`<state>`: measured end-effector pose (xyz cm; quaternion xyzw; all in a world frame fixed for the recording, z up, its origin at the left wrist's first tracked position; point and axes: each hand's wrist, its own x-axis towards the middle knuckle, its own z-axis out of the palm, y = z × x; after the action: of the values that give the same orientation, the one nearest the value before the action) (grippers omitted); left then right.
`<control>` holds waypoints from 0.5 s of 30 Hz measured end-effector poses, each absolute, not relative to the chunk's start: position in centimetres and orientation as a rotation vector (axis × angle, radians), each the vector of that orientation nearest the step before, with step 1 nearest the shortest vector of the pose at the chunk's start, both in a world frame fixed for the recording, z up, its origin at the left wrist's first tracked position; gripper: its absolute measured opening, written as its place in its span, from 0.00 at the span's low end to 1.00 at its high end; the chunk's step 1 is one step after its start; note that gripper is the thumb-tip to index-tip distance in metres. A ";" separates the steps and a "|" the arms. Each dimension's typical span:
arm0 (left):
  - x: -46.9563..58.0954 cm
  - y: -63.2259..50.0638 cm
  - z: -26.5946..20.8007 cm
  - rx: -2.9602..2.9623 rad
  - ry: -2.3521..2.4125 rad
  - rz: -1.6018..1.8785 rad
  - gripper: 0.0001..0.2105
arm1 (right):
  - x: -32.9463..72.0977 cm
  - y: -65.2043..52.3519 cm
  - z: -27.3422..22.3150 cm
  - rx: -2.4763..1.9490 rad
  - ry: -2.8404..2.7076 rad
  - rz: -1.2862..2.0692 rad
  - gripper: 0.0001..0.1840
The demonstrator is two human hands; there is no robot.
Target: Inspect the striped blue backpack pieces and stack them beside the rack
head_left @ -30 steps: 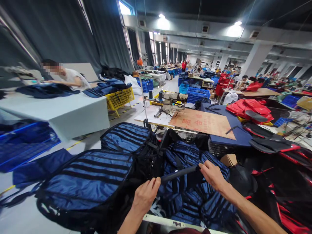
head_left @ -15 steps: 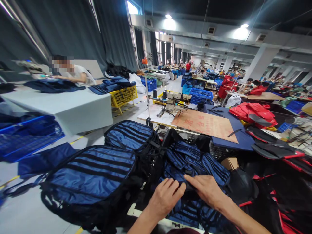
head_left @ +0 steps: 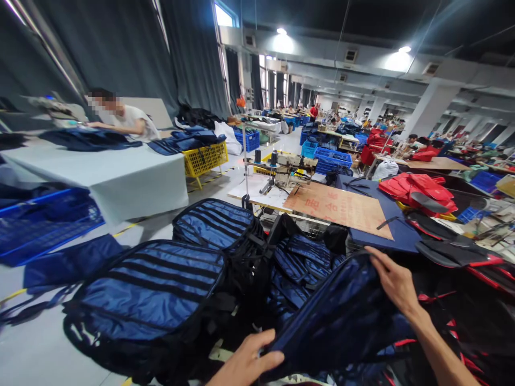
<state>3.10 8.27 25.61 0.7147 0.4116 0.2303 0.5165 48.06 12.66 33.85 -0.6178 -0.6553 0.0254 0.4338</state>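
A dark navy fabric panel (head_left: 333, 316) with an edged border is stretched out at a slant in front of me. My right hand (head_left: 396, 281) grips its raised upper corner between thumb and fingers. Low at the panel's near left edge, my left hand (head_left: 251, 356) pinches the cloth with thumb and forefinger. Behind the panel lies a heap of blue backpack pieces (head_left: 300, 257) with black stripes, partly covered by it. Two blue backpacks with black bands stand to the left, a nearer one (head_left: 153, 289) and a farther one (head_left: 213, 222).
Black and red bag pieces (head_left: 454, 321) crowd the right side. Ahead is a sewing machine (head_left: 292, 166) beside a brown board (head_left: 338, 206). A blue crate (head_left: 48, 225) sits on the left floor, near a white-covered table (head_left: 137, 177) where a person (head_left: 124, 118) works.
My hands were close together over the blue pieces. Now they are apart, the right one higher and farther right, the left one lower, with the navy panel lifted and spread between them.
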 end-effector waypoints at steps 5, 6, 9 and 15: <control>2.3 6.9 26.0 1.494 0.927 0.510 0.25 | 52.6 13.4 33.3 -1.614 -1.414 0.222 0.32; 2.2 7.7 25.9 1.558 1.038 0.604 0.24 | 52.6 13.2 33.1 -1.608 -1.409 0.251 0.33; 0.9 11.5 25.4 1.892 1.444 1.032 0.18 | 51.8 12.4 32.6 -1.600 -1.483 0.383 0.32; -2.4 15.0 26.4 2.771 1.752 1.575 0.12 | 48.9 9.5 34.2 -1.457 -1.794 0.696 0.24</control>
<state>-2.39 15.00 26.43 0.7386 0.4671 0.4198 -0.2450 48.86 9.45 34.17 -0.5641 -0.6946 0.2696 0.3559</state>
